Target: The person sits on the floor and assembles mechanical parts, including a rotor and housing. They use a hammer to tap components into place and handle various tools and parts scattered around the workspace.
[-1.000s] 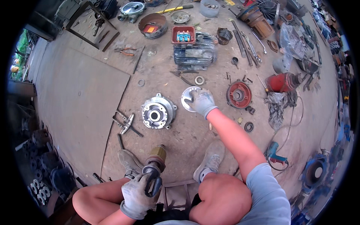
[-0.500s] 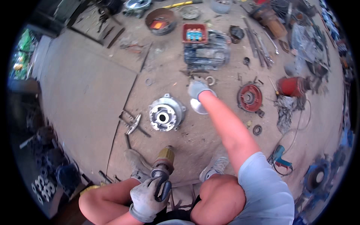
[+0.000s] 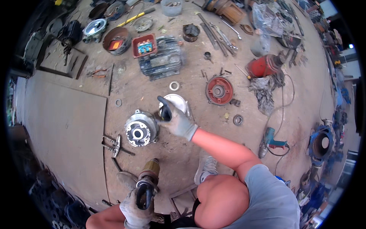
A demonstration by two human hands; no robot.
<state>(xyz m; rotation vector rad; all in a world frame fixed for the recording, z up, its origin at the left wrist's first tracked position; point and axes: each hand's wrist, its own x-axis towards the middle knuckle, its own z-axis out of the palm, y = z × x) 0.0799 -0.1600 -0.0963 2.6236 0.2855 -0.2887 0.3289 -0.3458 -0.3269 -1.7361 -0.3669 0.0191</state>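
Observation:
My left hand (image 3: 135, 210), in a pale work glove with dark finger pads, is closed around the lower end of a motor rotor (image 3: 151, 170) with a yellowish-brown core. The rotor points away from me, between my feet. My gloved right hand (image 3: 179, 122) reaches over the floor with bent fingers; something dark shows at its fingertips, too hidden to name. Just beyond it lies a round silver cover (image 3: 178, 100), partly covered by the hand. Left of that hand, a flanged metal motor end shield (image 3: 151, 121) rests with its central hole facing up.
A bearing ring (image 3: 174, 86) lies before a finned motor housing (image 3: 162, 61) bearing a red terminal box (image 3: 138, 40). On the right are a red end shield (image 3: 211, 95), a bearing (image 3: 238, 120) and a corded drill (image 3: 271, 141). A puller (image 3: 115, 145) lies left, beside a flat plate (image 3: 65, 114).
My right hand has drawn back from beside the finned housing to near the end shield. A dark curved piece near the housing no longer shows there. My view has swung right; the left hand keeps the rotor.

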